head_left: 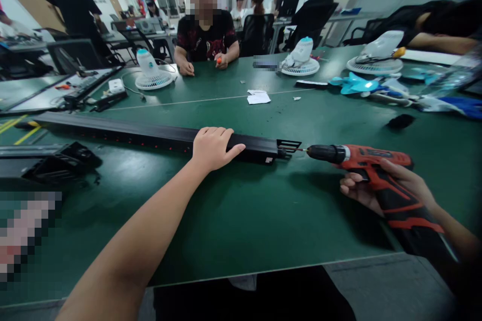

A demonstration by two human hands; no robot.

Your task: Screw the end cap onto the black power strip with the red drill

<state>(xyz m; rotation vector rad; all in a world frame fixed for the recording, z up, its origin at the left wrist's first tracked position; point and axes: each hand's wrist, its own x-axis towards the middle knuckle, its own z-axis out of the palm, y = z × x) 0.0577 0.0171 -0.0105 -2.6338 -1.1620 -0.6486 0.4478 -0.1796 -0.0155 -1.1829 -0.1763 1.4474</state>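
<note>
A long black metal bar (165,133), with a row of small red marks along its near side, lies across the green table. My left hand (213,149) is closed over its top near the right end, thumb pointing right, fingertips hidden behind it. My right hand (376,185) grips a red and black cordless drill (371,158), with the index finger at the trigger. The drill's long thin bit (295,149) points left to the slotted bracket (289,144) on the bar's end. Whether the tip touches a screw cannot be made out.
White fans (154,79) lie face down along the table's far side. Paper scraps (258,97) lie beyond the bar. Blue plastic packaging (357,84) is at the right. Another black part (41,160) sits at the left. Opposite, a person (206,35) holds something small and orange.
</note>
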